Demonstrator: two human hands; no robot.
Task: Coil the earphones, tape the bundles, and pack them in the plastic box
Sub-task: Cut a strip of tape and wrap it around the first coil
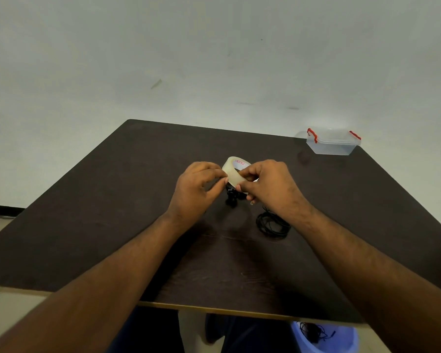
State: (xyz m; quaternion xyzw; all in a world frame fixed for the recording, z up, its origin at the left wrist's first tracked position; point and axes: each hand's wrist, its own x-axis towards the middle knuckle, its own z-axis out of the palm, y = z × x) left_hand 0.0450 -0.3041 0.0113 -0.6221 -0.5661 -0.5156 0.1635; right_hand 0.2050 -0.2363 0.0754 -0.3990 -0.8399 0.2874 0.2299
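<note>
A roll of clear tape point(231, 171) with red print inside is held above the middle of the dark table point(112, 212). My right hand point(267, 184) grips the roll from the right. My left hand point(197, 187) pinches at the roll's left edge with thumb and fingertips. Below the roll a small black earphone bundle point(231, 198) shows between my hands; which hand holds it I cannot tell. A second coil of black earphone cable point(271, 224) lies on the table under my right wrist. The clear plastic box point(332, 142) with red clips stands closed at the far right corner.
A blue bin point(326, 337) with loose black cables in it stands on the floor below the table's near edge, right of my legs. A pale wall rises behind the table. Papers lie at the far left edge of the view.
</note>
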